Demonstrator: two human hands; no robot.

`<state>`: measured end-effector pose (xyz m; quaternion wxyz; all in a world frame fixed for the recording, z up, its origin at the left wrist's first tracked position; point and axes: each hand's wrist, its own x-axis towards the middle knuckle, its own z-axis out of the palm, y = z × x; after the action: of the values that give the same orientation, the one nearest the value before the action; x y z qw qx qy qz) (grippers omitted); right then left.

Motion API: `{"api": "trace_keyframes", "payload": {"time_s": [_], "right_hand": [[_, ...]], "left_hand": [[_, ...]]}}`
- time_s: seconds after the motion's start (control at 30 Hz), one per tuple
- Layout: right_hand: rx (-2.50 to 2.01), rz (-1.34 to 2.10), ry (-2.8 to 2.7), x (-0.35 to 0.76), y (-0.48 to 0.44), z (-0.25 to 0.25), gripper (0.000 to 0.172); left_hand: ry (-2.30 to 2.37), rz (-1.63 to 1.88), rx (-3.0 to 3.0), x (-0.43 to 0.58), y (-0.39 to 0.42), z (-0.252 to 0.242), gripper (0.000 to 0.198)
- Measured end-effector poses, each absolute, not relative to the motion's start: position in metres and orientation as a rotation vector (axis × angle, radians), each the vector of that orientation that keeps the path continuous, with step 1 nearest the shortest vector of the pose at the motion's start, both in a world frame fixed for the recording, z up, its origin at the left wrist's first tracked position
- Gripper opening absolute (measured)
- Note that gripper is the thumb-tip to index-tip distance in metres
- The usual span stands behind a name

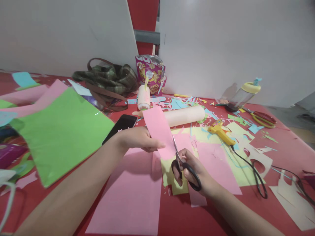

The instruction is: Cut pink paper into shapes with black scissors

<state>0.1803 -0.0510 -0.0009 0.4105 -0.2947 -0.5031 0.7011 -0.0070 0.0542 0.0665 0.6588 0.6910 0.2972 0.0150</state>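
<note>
My left hand (141,139) pinches a pink paper strip (157,124) by its lower left side, thumb on top, and holds it up above the table. In my right hand (197,170) is a pair of scissors (180,162) with black handles, my fingers through the loops. The narrow blades point up and away from me, right at the strip's right edge; whether they are cutting into it I cannot tell. Below my hands lies a larger pink sheet (133,193). Another pink sheet (216,160) rests on pale yellow paper to the right.
A yellow glue gun (221,132) with a black cord lies at right. Behind are a paper roll (184,116), snack bag (151,73), plaid bag (108,78) and clear bottle (243,95). A phone (120,126) and green sheet (64,131) lie left. Scraps litter the red table (172,219).
</note>
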Motion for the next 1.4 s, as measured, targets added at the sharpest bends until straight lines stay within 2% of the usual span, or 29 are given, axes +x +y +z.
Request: {"api": "trace_keyframes", "payload": {"time_s": [0.93,1.4], "right_hand": [[-0.811,1.769,-1.155,0.1776,-0.0514,0.0011,0.037],[-0.833,1.779,-1.143,0.1766,-0.0521,0.0003,0.037]], "left_hand": [[0.593,0.074,1.492,-0.0101,0.0571,0.0619,0.03],[0.5,0.048,1.386,-0.0082,0.0591,0.0599,0.034]]}}
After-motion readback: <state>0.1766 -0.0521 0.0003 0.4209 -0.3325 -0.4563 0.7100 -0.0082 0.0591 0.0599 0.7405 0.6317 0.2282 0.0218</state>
